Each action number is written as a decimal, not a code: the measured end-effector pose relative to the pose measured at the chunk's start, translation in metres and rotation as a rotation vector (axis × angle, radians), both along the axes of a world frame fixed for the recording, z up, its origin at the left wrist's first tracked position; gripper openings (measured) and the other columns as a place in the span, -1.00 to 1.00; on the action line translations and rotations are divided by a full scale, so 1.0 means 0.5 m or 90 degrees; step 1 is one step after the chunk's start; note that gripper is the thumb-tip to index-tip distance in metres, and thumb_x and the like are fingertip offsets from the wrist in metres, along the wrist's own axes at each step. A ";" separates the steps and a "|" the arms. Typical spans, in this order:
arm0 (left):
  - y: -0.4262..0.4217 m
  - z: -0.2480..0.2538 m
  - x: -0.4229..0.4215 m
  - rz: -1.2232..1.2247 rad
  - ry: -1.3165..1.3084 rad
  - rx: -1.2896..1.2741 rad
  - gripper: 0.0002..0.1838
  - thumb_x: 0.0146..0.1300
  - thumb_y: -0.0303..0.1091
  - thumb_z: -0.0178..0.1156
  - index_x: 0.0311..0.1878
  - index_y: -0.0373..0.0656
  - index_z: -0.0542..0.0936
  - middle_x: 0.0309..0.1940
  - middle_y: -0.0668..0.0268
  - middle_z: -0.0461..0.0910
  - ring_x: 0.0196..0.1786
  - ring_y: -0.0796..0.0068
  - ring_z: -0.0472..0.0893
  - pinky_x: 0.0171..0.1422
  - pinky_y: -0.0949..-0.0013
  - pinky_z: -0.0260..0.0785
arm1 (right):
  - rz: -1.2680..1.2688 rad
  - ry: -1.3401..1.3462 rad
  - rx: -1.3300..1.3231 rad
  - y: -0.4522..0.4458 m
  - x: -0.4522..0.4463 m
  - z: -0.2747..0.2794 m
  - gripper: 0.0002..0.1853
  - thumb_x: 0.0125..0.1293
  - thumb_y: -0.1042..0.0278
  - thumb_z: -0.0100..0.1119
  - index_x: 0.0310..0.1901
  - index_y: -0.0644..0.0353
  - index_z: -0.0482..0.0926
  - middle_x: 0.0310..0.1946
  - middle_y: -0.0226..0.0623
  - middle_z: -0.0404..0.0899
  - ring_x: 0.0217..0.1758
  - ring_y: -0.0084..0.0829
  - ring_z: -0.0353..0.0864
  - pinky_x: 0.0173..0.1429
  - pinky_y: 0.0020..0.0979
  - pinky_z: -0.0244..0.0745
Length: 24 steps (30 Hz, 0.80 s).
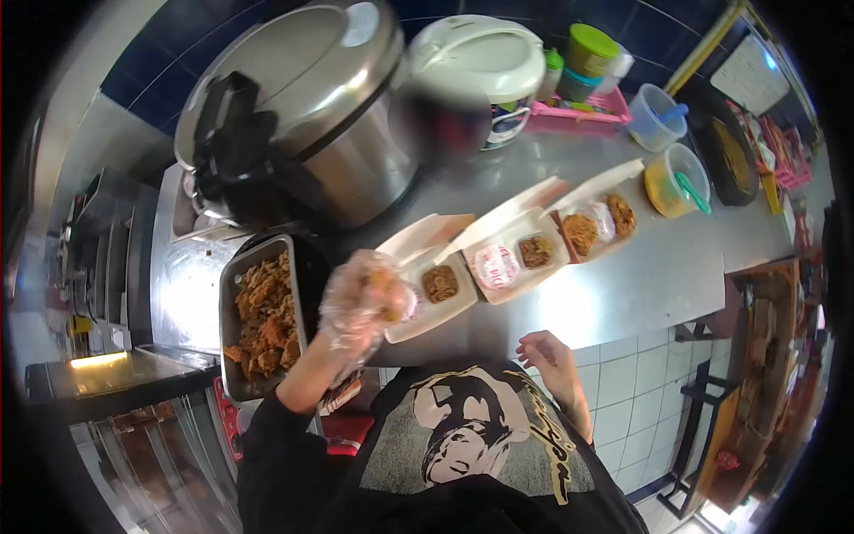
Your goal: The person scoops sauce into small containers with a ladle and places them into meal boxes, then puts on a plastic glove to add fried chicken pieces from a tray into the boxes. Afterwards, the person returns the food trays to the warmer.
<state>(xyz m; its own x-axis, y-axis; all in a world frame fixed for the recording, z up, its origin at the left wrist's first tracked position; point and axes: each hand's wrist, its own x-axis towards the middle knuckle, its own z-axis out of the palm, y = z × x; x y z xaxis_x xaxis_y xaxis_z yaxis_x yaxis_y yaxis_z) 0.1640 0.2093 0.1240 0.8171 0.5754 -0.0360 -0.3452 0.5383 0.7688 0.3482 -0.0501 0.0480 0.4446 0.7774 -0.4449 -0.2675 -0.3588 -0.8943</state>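
My left hand [349,307], in a clear plastic glove, is closed around a piece of fried chicken [389,289], partly hidden by the glove. It hovers at the left side of the left open paper box [411,334], which has a brown food portion [440,284] inside. To its left stands a metal tray of fried chicken [264,311]. The middle box [538,283] contains a paper-wrapped bundle [496,267] with red print and a brown portion [535,251]. Fried chicken [581,233] lies in the right box. My bare right hand [551,363], fingers loosely bent and apart, hangs by the counter's front edge.
A large steel pot [347,169] and a white rice cooker [480,58] stand behind the boxes. Plastic tubs [678,182] with spoons sit at the right. A pink basket [578,114] holds bottles and containers. A wooden shelf [756,356] is off to the right.
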 end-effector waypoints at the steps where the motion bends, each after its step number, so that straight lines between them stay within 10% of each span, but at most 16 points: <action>1: -0.013 -0.018 0.047 -0.048 0.012 0.050 -0.78 0.25 -0.19 0.20 -0.18 -0.06 0.42 -0.42 0.42 0.46 -0.42 0.59 0.44 -0.38 0.52 0.30 | -0.018 0.008 0.008 -0.015 0.008 -0.005 -0.83 0.34 0.44 0.04 -0.10 0.31 0.48 -0.30 -0.31 0.59 -0.28 -0.58 0.55 -0.18 -0.54 0.46; 12: -0.102 -0.248 0.468 -0.195 0.641 0.541 -0.73 0.26 -0.29 0.13 -0.02 -0.19 0.46 -0.29 0.21 0.61 -0.21 0.34 0.59 -0.10 0.26 0.41 | -0.196 0.010 0.017 -0.150 0.101 -0.037 -0.85 0.34 0.41 0.08 -0.14 0.29 0.50 -0.33 -0.33 0.59 -0.30 -0.59 0.53 -0.22 -0.55 0.44; 19: -0.121 -0.238 0.475 -0.135 0.613 0.837 -0.75 0.24 -0.31 0.09 -0.04 -0.17 0.51 -0.22 0.08 0.56 -0.11 0.12 0.54 -0.01 0.16 0.38 | -0.226 0.039 0.002 -0.182 0.118 -0.050 -0.85 0.34 0.40 0.08 -0.13 0.28 0.51 -0.33 -0.36 0.59 -0.30 -0.60 0.53 -0.23 -0.55 0.44; 24: -0.093 -0.239 0.454 -0.143 0.592 0.768 -0.83 0.21 -0.44 0.05 -0.13 -0.19 0.44 -0.27 0.08 0.53 -0.18 0.10 0.53 -0.10 0.11 0.37 | -0.219 0.042 0.009 -0.185 0.129 -0.062 -0.83 0.34 0.38 0.08 -0.12 0.27 0.50 -0.32 -0.36 0.59 -0.29 -0.60 0.53 -0.22 -0.54 0.43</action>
